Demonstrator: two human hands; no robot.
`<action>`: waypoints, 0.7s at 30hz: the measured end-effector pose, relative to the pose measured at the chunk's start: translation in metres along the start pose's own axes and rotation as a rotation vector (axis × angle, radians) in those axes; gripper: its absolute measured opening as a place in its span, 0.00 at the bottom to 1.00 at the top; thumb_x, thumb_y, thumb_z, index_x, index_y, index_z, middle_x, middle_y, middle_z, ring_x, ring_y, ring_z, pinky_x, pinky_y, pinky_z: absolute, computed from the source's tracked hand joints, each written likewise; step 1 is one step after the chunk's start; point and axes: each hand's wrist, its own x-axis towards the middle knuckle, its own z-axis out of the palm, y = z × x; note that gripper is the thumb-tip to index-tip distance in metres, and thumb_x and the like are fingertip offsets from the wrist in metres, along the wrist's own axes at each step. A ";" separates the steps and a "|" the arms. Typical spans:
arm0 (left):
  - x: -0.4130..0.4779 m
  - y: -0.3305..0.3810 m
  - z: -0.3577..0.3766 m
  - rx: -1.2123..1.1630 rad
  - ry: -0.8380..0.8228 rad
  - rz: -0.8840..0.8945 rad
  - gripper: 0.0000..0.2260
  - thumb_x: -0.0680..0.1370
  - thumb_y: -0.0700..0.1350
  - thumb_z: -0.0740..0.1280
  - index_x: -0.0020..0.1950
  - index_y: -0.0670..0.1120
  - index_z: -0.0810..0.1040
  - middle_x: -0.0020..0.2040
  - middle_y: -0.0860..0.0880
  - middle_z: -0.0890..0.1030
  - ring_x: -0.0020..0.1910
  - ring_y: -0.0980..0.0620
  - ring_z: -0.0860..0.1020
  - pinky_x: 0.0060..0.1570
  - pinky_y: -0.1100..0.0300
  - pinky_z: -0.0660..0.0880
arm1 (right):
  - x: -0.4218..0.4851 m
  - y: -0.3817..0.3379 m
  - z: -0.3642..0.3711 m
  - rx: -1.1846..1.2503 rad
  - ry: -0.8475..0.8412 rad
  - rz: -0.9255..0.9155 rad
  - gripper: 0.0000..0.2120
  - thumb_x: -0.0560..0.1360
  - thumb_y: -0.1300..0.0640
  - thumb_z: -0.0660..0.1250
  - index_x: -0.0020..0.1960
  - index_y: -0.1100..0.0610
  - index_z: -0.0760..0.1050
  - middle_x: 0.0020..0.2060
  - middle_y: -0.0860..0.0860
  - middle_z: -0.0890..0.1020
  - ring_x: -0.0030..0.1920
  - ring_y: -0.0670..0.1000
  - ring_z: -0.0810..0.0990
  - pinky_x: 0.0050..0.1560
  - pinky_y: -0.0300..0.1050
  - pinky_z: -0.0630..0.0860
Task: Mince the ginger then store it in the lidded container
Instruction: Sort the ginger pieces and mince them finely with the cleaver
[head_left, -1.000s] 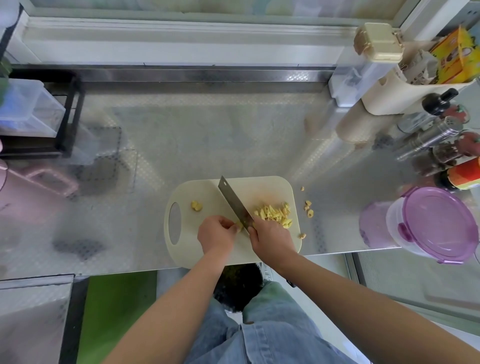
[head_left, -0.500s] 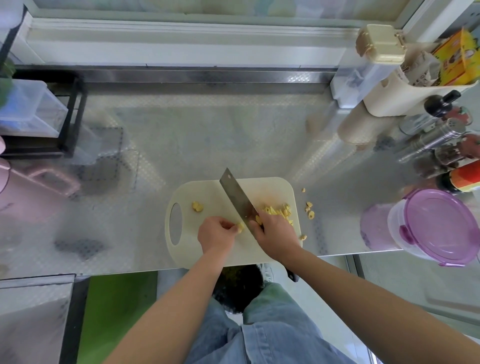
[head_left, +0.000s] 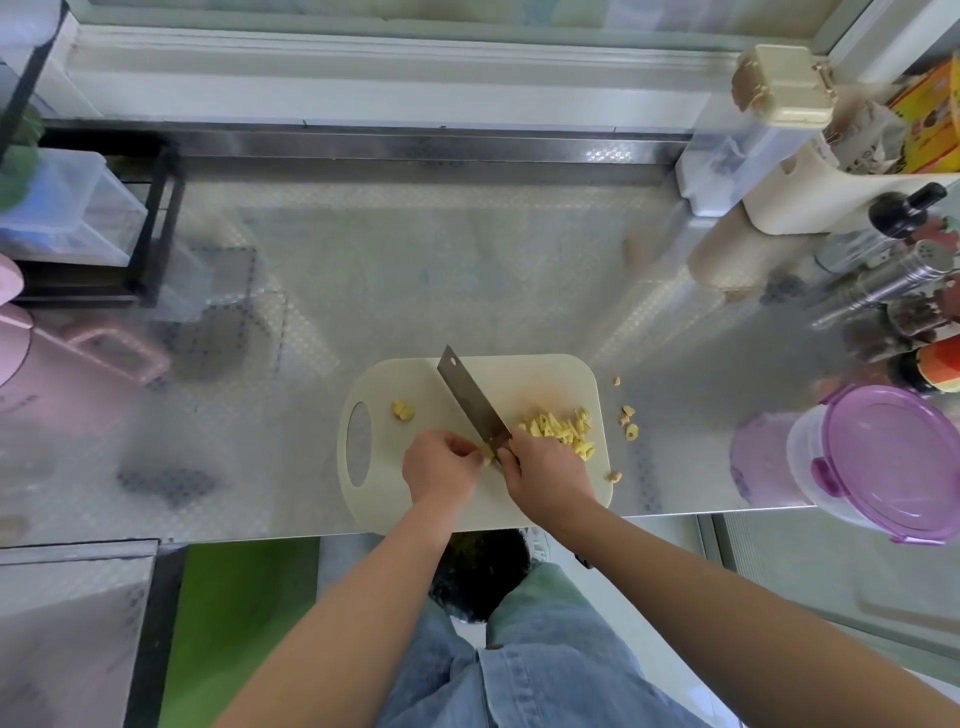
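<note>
Steel knife (head_left: 470, 402) in right hand (head_left: 548, 475); left hand (head_left: 439, 467) (curled) apparently pinches ginger (head_left: 488, 456).

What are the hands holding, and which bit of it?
The right hand grips the knife at its handle end, just behind the blade. The left hand pinches a small ginger piece with its fingertips, right beside the blade.
</note>
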 end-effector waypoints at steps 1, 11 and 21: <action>0.000 0.000 0.000 -0.002 -0.002 -0.002 0.04 0.70 0.47 0.75 0.37 0.49 0.83 0.35 0.50 0.84 0.38 0.49 0.83 0.40 0.59 0.75 | 0.002 -0.002 0.000 -0.001 0.006 0.007 0.11 0.82 0.51 0.54 0.51 0.57 0.71 0.39 0.55 0.78 0.40 0.59 0.77 0.36 0.45 0.69; 0.001 -0.003 0.000 -0.021 0.005 -0.016 0.09 0.69 0.48 0.77 0.33 0.50 0.79 0.35 0.50 0.83 0.38 0.49 0.83 0.43 0.56 0.78 | 0.010 -0.002 -0.005 0.159 0.083 0.050 0.11 0.81 0.53 0.57 0.46 0.60 0.69 0.32 0.54 0.73 0.33 0.57 0.73 0.29 0.45 0.62; 0.003 -0.002 0.001 -0.015 0.005 -0.014 0.09 0.69 0.47 0.76 0.31 0.51 0.79 0.34 0.50 0.84 0.37 0.49 0.83 0.43 0.55 0.79 | -0.002 0.003 -0.005 0.111 0.023 0.002 0.13 0.81 0.50 0.56 0.53 0.58 0.73 0.36 0.55 0.77 0.37 0.57 0.76 0.33 0.45 0.68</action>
